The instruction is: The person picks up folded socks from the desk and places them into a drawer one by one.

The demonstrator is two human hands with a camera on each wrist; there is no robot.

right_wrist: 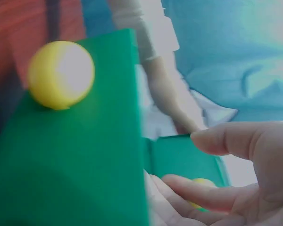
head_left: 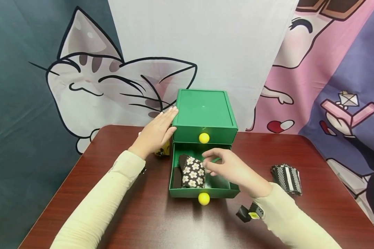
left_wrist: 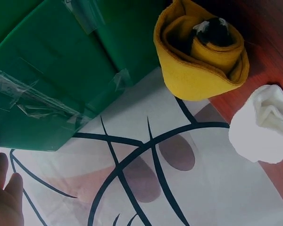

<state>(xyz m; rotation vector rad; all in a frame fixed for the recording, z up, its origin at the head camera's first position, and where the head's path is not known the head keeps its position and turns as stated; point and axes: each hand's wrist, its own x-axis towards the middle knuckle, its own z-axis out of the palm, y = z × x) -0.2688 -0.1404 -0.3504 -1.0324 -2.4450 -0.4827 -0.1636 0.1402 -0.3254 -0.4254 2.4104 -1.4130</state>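
Note:
A green two-drawer box (head_left: 204,107) stands on the table with its lower drawer (head_left: 187,193) pulled out. Inside the drawer, toward its left, lies a folded black sock with white flowers (head_left: 193,173). My left hand (head_left: 156,133) rests against the left side of the upper box, its fingers straight. Over the drawer, just right of the flowered sock, is my right hand (head_left: 225,166) with fingers loosely bent. In the right wrist view, a gap shows between the thumb (right_wrist: 221,139) and the fingers, with nothing held there.
Left of the box stand a rolled yellow sock (left_wrist: 203,61) and a rolled white sock (left_wrist: 262,125). A folded black-and-white striped sock (head_left: 286,178) lies on the table at the right. Yellow ball knobs (head_left: 204,199) stick out from the drawer fronts. A printed cloth (head_left: 205,45) hangs behind the table.

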